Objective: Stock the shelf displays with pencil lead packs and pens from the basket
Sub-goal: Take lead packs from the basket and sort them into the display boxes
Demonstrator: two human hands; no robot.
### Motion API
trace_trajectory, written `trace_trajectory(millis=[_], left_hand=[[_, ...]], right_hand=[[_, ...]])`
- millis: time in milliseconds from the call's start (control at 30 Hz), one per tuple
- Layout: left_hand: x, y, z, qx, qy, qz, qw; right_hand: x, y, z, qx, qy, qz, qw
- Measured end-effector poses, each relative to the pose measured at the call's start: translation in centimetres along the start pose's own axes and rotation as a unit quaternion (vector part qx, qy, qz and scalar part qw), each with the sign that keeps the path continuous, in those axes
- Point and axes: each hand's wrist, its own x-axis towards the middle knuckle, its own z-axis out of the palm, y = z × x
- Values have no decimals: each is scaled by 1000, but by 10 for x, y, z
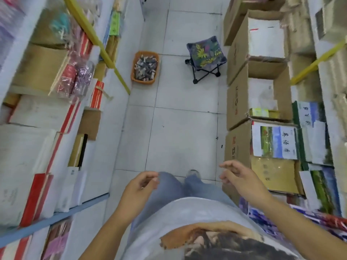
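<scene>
– Looking down a shop aisle through the head camera, I have both hands low in the frame, in front of the body. My left hand (139, 186) hangs over the left thigh of the blue jeans (169, 186), fingers loosely curled and the thumb close to the fingertips. I see nothing held between them, though the picture is soft there.

– And the other one?

– My right hand (238, 177) is out to the right, fingers relaxed and a little spread, with nothing in it. It hangs near the closest of the cardboard boxes (234, 102) that line the right side of the aisle.

– Where is the basket?

– The orange basket (135, 59) stands on the white tiled floor (178, 132), well ahead of my feet and away from both hands. It sits at the foot of the left-hand shelf (112, 128), just beside the lower end of a slanting yellow strip (90, 29). It is heaped with packs and pens (145, 67), dark and pale, too small for me to tell apart.

– Anything close to it?

– A folding stool (205, 51) with a leaf-print seat and black legs stands to the right of the basket, apart from it. The boxes are open and hold stacked paper and books. The shelf carries red-spined notebooks (40, 192) and bagged goods.
</scene>
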Motion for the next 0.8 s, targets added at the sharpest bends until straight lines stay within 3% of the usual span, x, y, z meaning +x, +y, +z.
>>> trace_trajectory(millis=[267,567,800], left_hand=[[106,63,-42,-41,86,-40,995],[279,206,-80,6,11,18,1000],[403,305,-76,-21,32,19,999]], right_hand=[[141,-145,-3,-70,-72,-30,994],[250,-239,-24,-32,-8,-9,999],[371,-313,-72,-60,-18,-5,998]])
